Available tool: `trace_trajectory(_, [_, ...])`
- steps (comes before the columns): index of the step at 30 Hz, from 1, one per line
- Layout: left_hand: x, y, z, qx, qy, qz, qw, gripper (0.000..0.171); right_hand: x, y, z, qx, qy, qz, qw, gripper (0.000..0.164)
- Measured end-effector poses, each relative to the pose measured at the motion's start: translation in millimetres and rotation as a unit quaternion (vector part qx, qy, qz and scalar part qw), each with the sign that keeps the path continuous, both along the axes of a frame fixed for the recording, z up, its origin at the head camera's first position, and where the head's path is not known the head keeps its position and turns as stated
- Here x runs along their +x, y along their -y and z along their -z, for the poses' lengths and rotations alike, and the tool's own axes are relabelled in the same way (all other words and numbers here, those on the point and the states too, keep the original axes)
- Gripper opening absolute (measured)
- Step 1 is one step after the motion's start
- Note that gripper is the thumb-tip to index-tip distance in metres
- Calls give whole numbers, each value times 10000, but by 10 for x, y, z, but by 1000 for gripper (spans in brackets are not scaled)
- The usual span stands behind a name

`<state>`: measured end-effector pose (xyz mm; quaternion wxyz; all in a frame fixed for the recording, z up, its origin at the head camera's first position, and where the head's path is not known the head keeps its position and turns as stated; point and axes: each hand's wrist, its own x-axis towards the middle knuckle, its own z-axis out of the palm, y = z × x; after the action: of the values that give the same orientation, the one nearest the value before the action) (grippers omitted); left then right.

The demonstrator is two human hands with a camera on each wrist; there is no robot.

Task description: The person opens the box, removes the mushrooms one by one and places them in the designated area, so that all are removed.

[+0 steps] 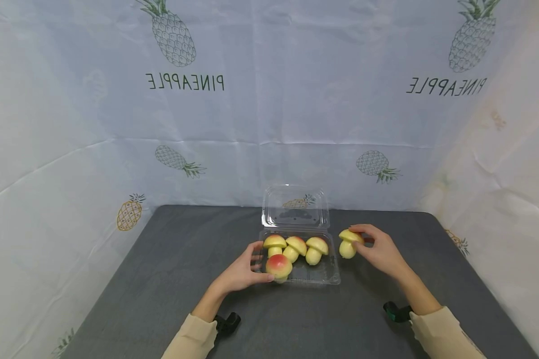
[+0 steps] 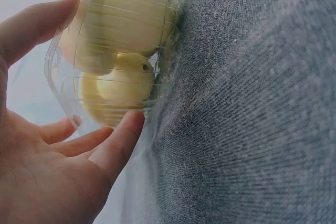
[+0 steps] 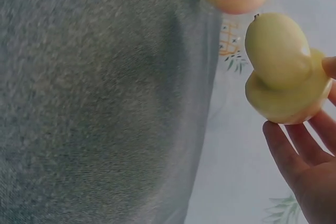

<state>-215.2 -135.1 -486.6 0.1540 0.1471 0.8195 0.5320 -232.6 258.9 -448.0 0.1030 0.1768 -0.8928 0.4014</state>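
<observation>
In the head view a clear plastic clamshell box (image 1: 330,274) stands on the dark table with its lid (image 1: 295,207) raised at the back. Several yellow mushroom-shaped pieces with red-tinted caps lie in it, among them a front-left one (image 1: 279,266) with its red cap upward. My left hand (image 1: 241,269) holds the box at its left side, thumb by the front corner and fingers along the side wall. To the right of the box, my right hand (image 1: 379,252) grips another yellow toy mushroom (image 3: 278,51) by its cap, stem pointing down in the head view.
The dark grey tabletop (image 1: 170,299) reaches back to a white cloth backdrop (image 1: 296,109) printed with pineapples. Black wrist devices sit at both wrists, the left one (image 1: 227,324) and the right one (image 1: 396,312).
</observation>
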Motion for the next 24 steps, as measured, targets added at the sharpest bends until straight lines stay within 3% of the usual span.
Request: trace_trajectory(24, [0,0,8,-43,-30,65,10000,100,-341,-92,335,238,804,144,9964,37])
